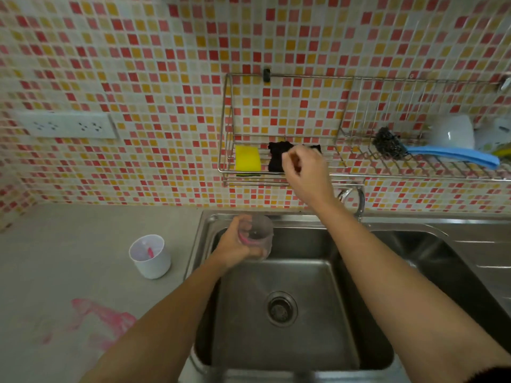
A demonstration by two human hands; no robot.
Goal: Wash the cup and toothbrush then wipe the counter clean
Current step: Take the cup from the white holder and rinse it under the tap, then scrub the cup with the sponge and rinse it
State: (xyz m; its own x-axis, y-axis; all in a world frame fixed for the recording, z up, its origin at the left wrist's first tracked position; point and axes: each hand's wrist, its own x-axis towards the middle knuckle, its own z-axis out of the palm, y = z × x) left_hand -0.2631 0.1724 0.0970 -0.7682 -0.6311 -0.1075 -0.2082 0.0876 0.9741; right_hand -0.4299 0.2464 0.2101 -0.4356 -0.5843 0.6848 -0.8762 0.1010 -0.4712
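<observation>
Pink smeary stain [102,319] on the grey bench [55,258], then a white plastic cup [150,261] with a pink toothbrush [150,252] in it. Left hand [235,246] wraps a cloudy clear plastic cup [258,233] over the steel sink [318,272]: light, likely slick, so hold its sidewall. Right hand [302,168] curls at a black scrub pad [276,158], grip unclear.

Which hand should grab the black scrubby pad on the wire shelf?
Right: the right hand is at the black scrub pad, while the left hand holds the clear plastic cup.
</observation>
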